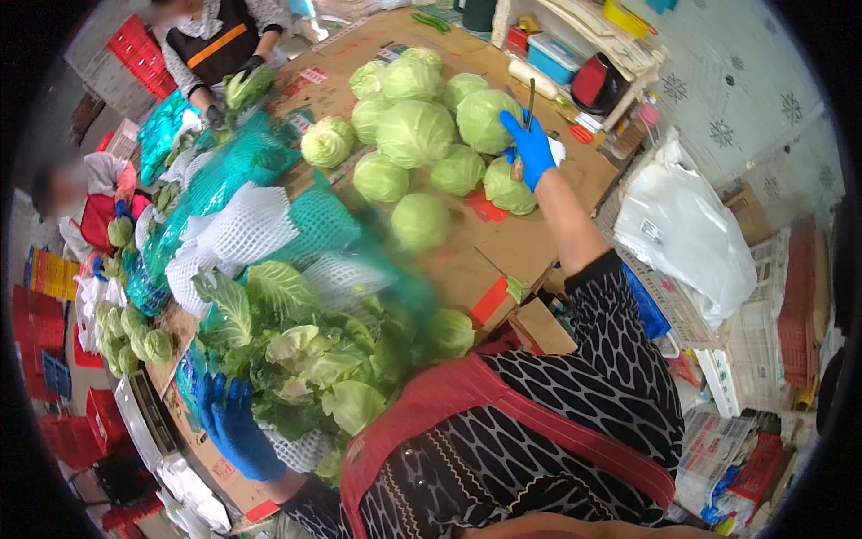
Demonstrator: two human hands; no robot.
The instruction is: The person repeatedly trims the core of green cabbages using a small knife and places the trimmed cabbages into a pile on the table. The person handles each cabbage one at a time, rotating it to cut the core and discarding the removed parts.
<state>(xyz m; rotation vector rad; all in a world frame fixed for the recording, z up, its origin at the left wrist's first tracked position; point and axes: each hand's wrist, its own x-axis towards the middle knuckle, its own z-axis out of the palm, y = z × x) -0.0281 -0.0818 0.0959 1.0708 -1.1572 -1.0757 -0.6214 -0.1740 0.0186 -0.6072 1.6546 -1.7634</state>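
Note:
My left hand [237, 426], in a blue glove, is at the lower left with its fingers extended against a heap of loose outer cabbage leaves [313, 357]. At the upper right my blue-gloved right hand [532, 151] holds a knife-like tool [531, 101] with a brownish handle, its thin dark part pointing up. The fingers of that hand also touch a trimmed green cabbage [486, 121] at the right side of a cabbage pile [414, 133]. One cabbage [421, 222] lies nearer me, slightly blurred. Green mesh netting [323, 219] and white foam netting [259, 219] lie left of the pile.
Cardboard [465, 269] covers the table. Two people work across and to the left, one person's gloved hand [214, 116] near a cabbage. Small cabbages [131, 337] lie at the left edge. A shelf [619, 40], a white plastic bag [687, 236] and crates [761, 323] stand right.

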